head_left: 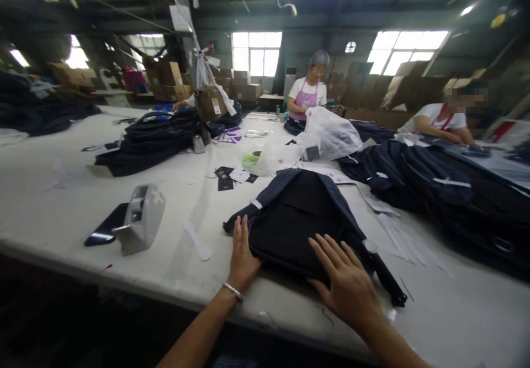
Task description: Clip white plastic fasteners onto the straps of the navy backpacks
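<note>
A dark navy backpack lies on the white table with its black padded side and two straps facing up. My left hand rests against the near left edge of the bag, fingers extended and holding nothing. Spread over the lower right part of the bag is my right hand, its palm down and fingers apart. A white band is wrapped around the left strap. Beyond the bag lie black and white tags and a clear plastic bag.
A grey tape dispenser and a dark phone sit at the left on the table. Stacks of dark bags stand at the back left, more bags at the right. Two people work across the table, one handling a white plastic bag.
</note>
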The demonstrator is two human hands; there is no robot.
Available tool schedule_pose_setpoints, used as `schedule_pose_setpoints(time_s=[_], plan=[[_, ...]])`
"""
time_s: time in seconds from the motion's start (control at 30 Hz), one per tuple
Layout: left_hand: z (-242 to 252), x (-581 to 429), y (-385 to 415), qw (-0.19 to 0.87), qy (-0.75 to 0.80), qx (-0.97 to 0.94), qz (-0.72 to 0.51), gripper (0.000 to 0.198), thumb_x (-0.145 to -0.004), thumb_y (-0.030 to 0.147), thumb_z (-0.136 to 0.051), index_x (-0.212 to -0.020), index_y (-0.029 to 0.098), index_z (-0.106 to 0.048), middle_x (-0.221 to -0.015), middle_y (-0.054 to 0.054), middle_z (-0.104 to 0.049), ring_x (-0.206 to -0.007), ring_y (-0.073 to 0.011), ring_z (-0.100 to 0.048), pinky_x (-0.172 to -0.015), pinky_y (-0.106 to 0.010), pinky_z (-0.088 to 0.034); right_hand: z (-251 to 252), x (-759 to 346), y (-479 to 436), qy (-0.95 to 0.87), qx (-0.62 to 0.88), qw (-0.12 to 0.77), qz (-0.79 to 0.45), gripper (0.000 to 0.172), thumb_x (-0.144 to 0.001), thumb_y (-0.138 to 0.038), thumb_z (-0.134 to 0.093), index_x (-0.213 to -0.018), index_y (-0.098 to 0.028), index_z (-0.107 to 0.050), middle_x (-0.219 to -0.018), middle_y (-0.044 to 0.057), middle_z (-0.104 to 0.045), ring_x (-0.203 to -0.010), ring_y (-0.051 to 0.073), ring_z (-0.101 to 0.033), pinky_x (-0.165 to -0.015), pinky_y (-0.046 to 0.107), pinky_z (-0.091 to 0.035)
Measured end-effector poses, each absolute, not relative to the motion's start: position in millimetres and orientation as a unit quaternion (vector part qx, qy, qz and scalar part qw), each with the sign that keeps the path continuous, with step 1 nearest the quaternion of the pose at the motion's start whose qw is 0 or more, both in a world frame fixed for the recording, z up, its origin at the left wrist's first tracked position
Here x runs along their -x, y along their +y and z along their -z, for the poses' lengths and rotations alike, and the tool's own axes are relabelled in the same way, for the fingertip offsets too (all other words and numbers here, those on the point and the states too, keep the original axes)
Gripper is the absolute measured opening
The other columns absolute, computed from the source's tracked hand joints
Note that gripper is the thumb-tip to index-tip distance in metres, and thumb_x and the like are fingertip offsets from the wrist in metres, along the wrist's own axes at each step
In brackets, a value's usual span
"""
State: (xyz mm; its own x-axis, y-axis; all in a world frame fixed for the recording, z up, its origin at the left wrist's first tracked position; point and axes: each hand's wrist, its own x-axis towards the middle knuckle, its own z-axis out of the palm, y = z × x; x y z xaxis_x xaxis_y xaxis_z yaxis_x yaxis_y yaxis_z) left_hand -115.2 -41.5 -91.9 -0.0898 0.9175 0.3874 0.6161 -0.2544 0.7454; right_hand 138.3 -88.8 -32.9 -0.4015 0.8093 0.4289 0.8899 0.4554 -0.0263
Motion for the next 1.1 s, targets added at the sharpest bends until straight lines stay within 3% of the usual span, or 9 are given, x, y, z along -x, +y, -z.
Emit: schedule_pose_setpoints(time_s=[0.1,0.23,0.33,0.47,0.6,0.77,0.9,1.1], plan=[[96,114,-42,0.173,0.589,-0.638,-0.465,0.103,-0.07,0.03,-0.071,-0.148,0.024,-0.004,-0.156,-0.014,-0.007,-0.143,-0.0302,-0.009,-0.114,-0.049,-0.022,34,-103,-70,-0.85,0.49,0.177,0.078,0.074,-0.071,-0.019,-0.066,-0.14,-0.02,-0.039,-0.139,0.011,-0.048,-0.126,0.033,-0.046,-0.102,0.049,-0.043],[99,116,-41,0.193,0.595,-0.613,-0.483,0.108,-0.067,0.037,-0.075,-0.148,0.024,-0.005,-0.155,-0.013,-0.016,-0.142,-0.0301,-0.014,-0.114,-0.05,-0.022,47,-98,-50,-0.827,0.509,0.237,0.024,0.044,-0.08,-0.016,-0.057,-0.123,-0.021,-0.058,-0.115,0.008,-0.067,-0.099,0.026,-0.067,-0.083,0.037,-0.057],[100,117,-39,0.228,0.6,-0.585,-0.496,0.112,-0.062,0.044,-0.078,-0.148,0.026,-0.008,-0.153,-0.011,-0.025,-0.14,-0.0288,-0.024,-0.114,-0.047,-0.025,52,-108,-49,-0.786,0.532,0.316,-0.01,0.036,-0.087,-0.025,-0.052,-0.122,-0.023,-0.059,-0.112,0.005,-0.069,-0.096,0.024,-0.068,-0.083,0.035,-0.058],[100,117,-35,0.242,0.626,-0.542,-0.505,0.111,-0.059,0.048,-0.079,-0.147,0.021,-0.018,-0.147,-0.014,-0.037,-0.132,-0.0303,-0.038,-0.109,-0.046,-0.033,56,-115,-54,-0.792,0.519,0.322,-0.019,0.037,-0.088,-0.027,-0.051,-0.124,-0.022,-0.057,-0.116,0.005,-0.067,-0.102,0.024,-0.066,-0.088,0.037,-0.056],[96,117,-36,0.231,0.643,-0.527,-0.506,0.095,-0.062,0.047,-0.077,-0.142,0.018,-0.033,-0.135,-0.015,-0.052,-0.122,-0.0323,-0.049,-0.102,-0.047,-0.039,63,-116,-56,-0.803,0.509,0.31,-0.008,0.04,-0.089,-0.026,-0.049,-0.128,-0.022,-0.054,-0.119,0.006,-0.065,-0.104,0.024,-0.065,-0.09,0.037,-0.056],[86,114,-37,0.278,0.632,-0.502,-0.521,0.048,-0.07,0.038,-0.071,-0.116,0.025,-0.063,-0.102,-0.005,-0.071,-0.093,-0.0272,-0.064,-0.082,-0.039,-0.051,68,-118,-56,-0.796,0.509,0.326,-0.012,0.039,-0.089,-0.029,-0.049,-0.127,-0.022,-0.055,-0.119,0.004,-0.065,-0.102,0.024,-0.066,-0.088,0.037,-0.056],[87,112,-35,0.328,0.596,-0.446,-0.582,0.036,-0.074,0.032,-0.066,-0.108,0.023,-0.068,-0.1,-0.001,-0.073,-0.09,-0.0235,-0.066,-0.079,-0.034,-0.052,69,-118,-56,-0.782,0.521,0.342,-0.022,0.038,-0.088,-0.031,-0.05,-0.125,-0.023,-0.057,-0.118,0.003,-0.066,-0.1,0.024,-0.066,-0.09,0.036,-0.056],[91,110,-42,0.299,0.633,-0.457,-0.549,0.027,-0.082,0.037,-0.055,-0.095,0.022,-0.073,-0.088,-0.004,-0.075,-0.081,-0.0236,-0.067,-0.071,-0.033,-0.051,69,-118,-56,-0.777,0.525,0.346,-0.039,0.039,-0.088,-0.033,-0.051,-0.125,-0.023,-0.058,-0.117,0.003,-0.066,-0.101,0.023,-0.066,-0.089,0.034,-0.056]])
